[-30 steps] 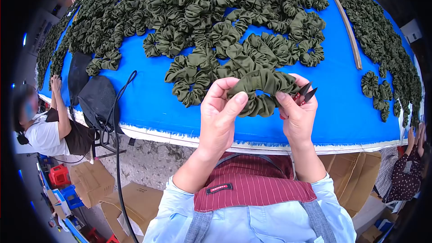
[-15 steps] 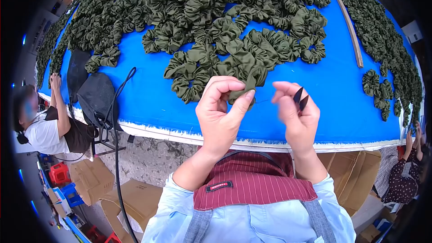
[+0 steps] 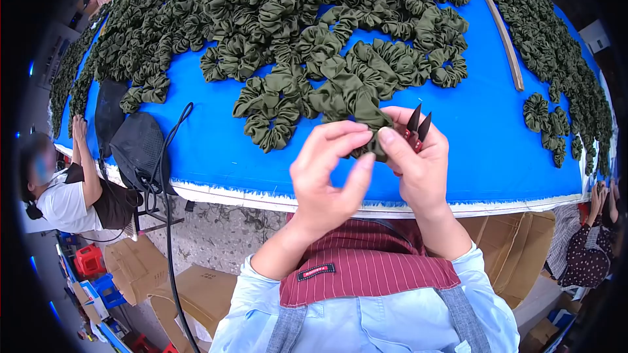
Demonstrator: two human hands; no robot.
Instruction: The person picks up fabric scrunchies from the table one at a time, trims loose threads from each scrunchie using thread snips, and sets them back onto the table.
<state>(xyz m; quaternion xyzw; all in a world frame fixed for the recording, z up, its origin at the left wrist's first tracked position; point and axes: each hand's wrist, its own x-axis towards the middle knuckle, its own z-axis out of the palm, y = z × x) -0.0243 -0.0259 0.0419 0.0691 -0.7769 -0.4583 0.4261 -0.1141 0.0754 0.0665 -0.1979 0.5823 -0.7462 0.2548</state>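
Observation:
Dark green fabric scrunchies lie linked in a heap across the blue tabletop. Between my two hands is the near end of one scrunchie (image 3: 367, 115), its cloth gathered and partly covered by fingers. My left hand (image 3: 329, 175) curves around its left side, fingertips and thumb at the cloth. From the right, my right hand (image 3: 420, 168) presses its thumb on the same scrunchie. Tucked in that right hand are red thread snips (image 3: 416, 132), their two black blades pointing up and apart. The lower part of the snips is hidden by the palm.
A wooden strip (image 3: 498, 29) divides the blue table (image 3: 458, 157) from more scrunchies at right. Black mesh bags (image 3: 139, 147) and a cable (image 3: 171, 222) sit at left. Co-workers (image 3: 69, 189) are at both sides. Cardboard boxes (image 3: 196, 291) stand below.
My right hand has moved left onto the scrunchie, bringing the snips beside it. My left thumb has shifted down from its pinch on the cloth.

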